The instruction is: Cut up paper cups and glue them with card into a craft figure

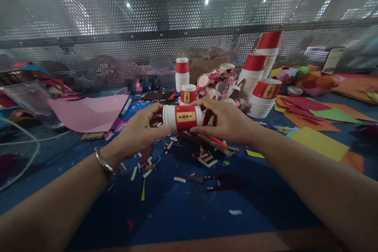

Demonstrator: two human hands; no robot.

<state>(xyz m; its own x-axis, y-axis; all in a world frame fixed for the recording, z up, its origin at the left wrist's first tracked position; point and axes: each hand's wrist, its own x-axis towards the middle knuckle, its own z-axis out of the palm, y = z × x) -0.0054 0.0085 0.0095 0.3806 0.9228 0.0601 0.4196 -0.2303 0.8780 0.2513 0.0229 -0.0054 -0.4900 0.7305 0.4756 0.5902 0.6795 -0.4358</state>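
Observation:
Both hands hold one red-and-white paper cup lying on its side above the blue table. My left hand grips its left end with curled fingers; a metal bracelet sits on that wrist. My right hand wraps its right end, thumb below and fingers over the top. Another upright cup stands just behind. Small scissors lie on the table below the hands, among paper scraps.
Stacks of red-and-white cups lean at the back right, beside a pile of cut cup bottoms. A pink sheet lies left. Coloured paper sheets cover the right. A perforated metal screen closes the back. A white cable curves left.

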